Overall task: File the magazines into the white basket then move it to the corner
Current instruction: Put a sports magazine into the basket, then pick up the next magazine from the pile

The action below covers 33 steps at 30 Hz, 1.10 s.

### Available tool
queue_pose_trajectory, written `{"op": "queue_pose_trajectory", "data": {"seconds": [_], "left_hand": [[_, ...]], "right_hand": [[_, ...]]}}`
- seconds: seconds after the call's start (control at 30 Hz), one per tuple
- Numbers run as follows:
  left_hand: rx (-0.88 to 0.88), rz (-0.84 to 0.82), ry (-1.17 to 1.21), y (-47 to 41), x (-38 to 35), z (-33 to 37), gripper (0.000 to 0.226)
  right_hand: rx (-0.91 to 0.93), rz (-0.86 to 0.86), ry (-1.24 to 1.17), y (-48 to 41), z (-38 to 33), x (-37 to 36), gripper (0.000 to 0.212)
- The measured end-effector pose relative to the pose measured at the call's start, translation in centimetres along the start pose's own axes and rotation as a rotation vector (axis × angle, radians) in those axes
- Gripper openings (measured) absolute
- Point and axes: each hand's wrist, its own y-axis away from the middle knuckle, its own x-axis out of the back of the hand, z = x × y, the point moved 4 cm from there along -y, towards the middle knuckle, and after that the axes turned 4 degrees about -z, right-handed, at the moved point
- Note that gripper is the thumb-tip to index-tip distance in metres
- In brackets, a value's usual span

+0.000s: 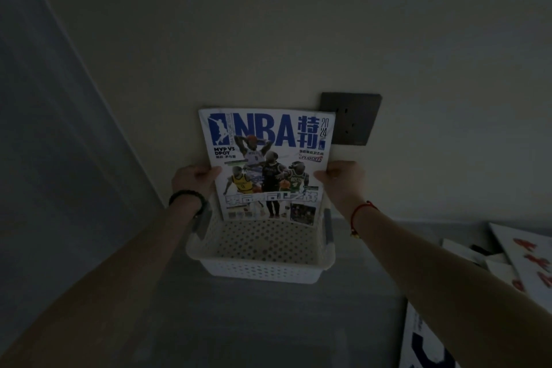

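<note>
Magazine (265,164), NBA cover w/ blue title, is held upright over the far side of the white basket (263,270). Its bottom edge sits abt level w/ the far rim; can't tell if it's touching the basket or just above. The basket's far wall is mostly hidden behind the cover. The basket stands on a grey surface (268,326) close to the far wall (268,24), perforated sides, grey handles (328,228) left & right. The left handle is partly covered by the left wrist.

Whole scene is v. dim, so small print on the cover is unreadable.

Left hand (194,181) grips the mag's left edge, thumb on the cover, fingers hidden behind it. Right hand (343,179) grips the right edge the same way, fingers also out of sight.

Around, big to small:
- A bluish-grey panel (44,128) fills the left; can't tell what it is.
- More printed sheets or mags (525,263) lie near right, overlapping, red marks on them, cut off by the frame edge.
- One more (433,346) at bottom right has dark blue lettering, also cut off.
- A dark wall socket (358,119) is on the far wall, its left part hidden behind the mag's top right corner.
- Black bead bracelet (186,199) on the left wrist, red string (360,212) on the right.
</note>
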Motion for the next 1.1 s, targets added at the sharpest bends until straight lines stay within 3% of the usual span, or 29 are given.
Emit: {"op": "queue_pose_trajectory", "data": {"seconds": [0.23,0.4,0.53,0.67,0.9,1.1], "left_hand": [[0.046,-0.065,-0.027,-0.1,-0.2,-0.8,0.05],[-0.022,-0.028,0.004,-0.5,-0.2,-0.1,0.037],[-0.014,0.02,-0.02,-0.4,-0.2,-0.4,0.044],[0.034,0.016,0.002,-0.1,-0.1,-0.9,0.049],[-0.038,0.077,0.02,3.4,1.1,-0.3,0.046],[-0.082,-0.094,0.105,10.8,-2.5,1.6,0.033]], "right_hand": [[-0.069,0.009,-0.039,-0.4,0.2,-0.3,0.017],[-0.042,0.008,-0.051,-0.2,0.4,-0.2,0.012],[-0.082,0.038,-0.158,0.1,0.7,-0.4,0.017],[-0.101,0.001,-0.06,0.1,1.2,0.1,0.018],[-0.086,0.034,0.072,4.0,4.5,5.4,0.025],[-0.133,0.061,0.037,9.9,9.5,12.4,0.023]]}}
